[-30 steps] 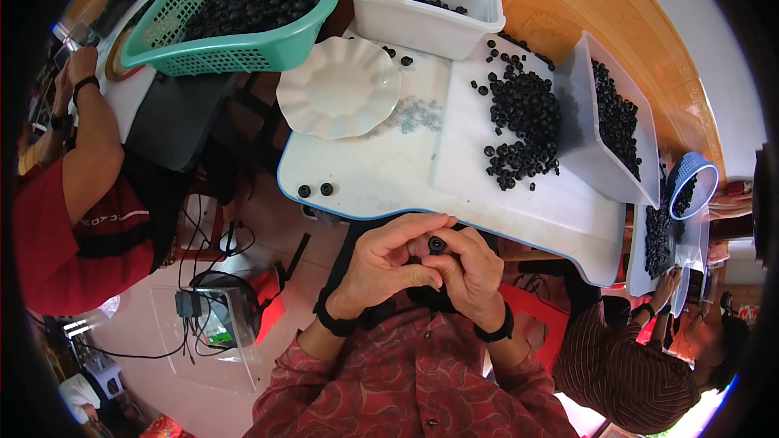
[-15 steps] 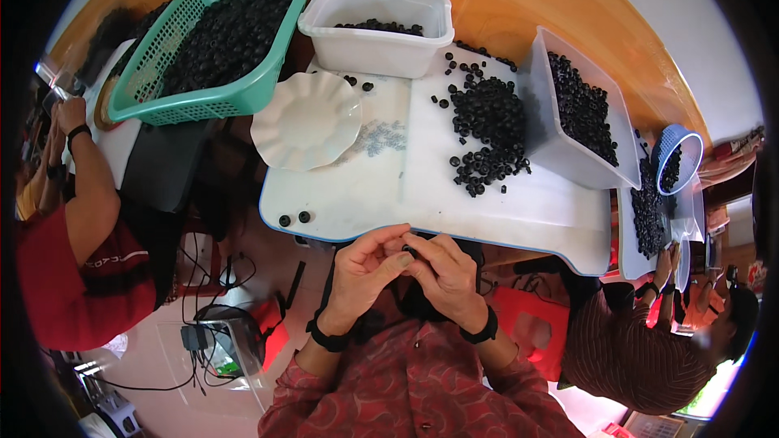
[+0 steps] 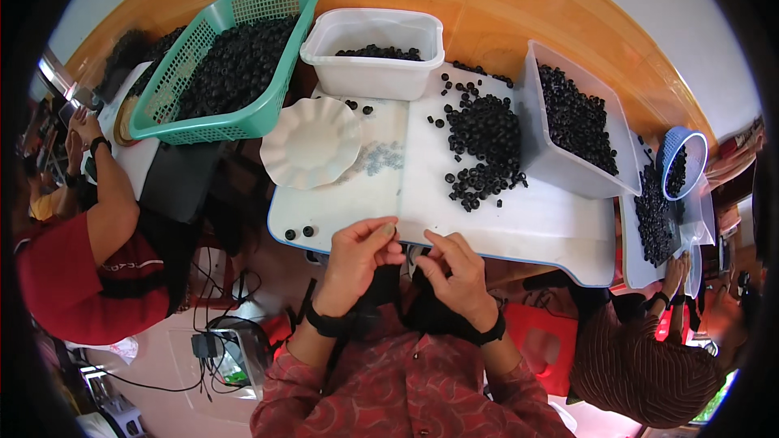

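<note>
My left hand [image 3: 359,258] is held at the table's near edge, thumb and forefinger pinched together; whatever is between them is too small or hidden to make out. To its right, my right hand [image 3: 456,276] has thumb and forefinger apart, with nothing visible between them. Beyond the hands, a loose pile of small black ring-like parts [image 3: 484,134] lies on the white tabletop [image 3: 454,231]. Two larger black round pieces [image 3: 299,233] sit near the front left edge. A white scalloped plate [image 3: 311,142] lies behind them.
A green basket [image 3: 260,122] of black parts stands at the back left, beside a white tub [image 3: 375,77]. A translucent bin [image 3: 572,166] of parts is on the right, with a blue basket [image 3: 672,146] beyond it. Co-workers sit on both sides.
My hands have come apart; they were together around a small black part, which no longer shows. The right thumb and forefinger have spread. The whole view has shifted slightly.
</note>
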A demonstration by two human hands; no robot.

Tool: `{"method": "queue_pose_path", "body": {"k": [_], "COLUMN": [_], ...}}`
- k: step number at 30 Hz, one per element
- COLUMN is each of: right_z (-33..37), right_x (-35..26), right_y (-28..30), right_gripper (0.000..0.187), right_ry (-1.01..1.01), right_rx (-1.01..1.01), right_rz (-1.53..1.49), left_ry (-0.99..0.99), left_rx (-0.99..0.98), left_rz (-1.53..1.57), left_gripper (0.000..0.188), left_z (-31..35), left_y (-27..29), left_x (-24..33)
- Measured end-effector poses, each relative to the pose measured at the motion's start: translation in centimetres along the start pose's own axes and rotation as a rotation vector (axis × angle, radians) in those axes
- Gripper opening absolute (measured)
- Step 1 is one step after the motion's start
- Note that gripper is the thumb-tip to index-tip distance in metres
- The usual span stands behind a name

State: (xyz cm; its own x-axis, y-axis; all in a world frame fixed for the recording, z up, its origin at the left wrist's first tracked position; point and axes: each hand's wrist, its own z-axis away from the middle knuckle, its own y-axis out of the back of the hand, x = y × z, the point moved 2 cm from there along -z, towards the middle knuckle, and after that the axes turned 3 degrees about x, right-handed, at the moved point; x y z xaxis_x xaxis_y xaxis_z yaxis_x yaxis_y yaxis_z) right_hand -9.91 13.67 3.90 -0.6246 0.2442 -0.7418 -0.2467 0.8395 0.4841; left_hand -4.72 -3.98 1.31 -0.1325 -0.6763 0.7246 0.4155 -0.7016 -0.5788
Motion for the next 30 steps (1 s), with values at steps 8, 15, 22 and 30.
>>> {"method": "queue_pose_path", "body": {"k": [8, 15, 22, 30], "right_z": [-0.2, -0.1, 0.0, 0.0], "right_x": [4.5, 5.0, 4.7, 4.8], "right_y": [0.7, 0.4, 0.6, 0.5], "right_gripper": [0.026, 0.024, 0.023, 0.023], "right_ry": [-0.090, -0.090, -0.112, -0.103], "right_rx": [0.131, 0.133, 0.152, 0.154], "right_rz": [-0.003, 0.017, 0.012, 0.037], "left_ry": [-0.159, -0.394, -0.421, -0.333], "left_rx": [-0.138, -0.187, -0.114, 0.029], "left_rz": [0.030, 0.005, -0.043, -0.478], "left_gripper": [0.029, 0.022, 0.022, 0.019], "left_z": [-7.6, -16.1, -17.7, -10.8], "left_y": [-2.4, -6.3, -8.1, -3.7], "left_x": [7.2, 14.2, 16.7, 10.7]}}
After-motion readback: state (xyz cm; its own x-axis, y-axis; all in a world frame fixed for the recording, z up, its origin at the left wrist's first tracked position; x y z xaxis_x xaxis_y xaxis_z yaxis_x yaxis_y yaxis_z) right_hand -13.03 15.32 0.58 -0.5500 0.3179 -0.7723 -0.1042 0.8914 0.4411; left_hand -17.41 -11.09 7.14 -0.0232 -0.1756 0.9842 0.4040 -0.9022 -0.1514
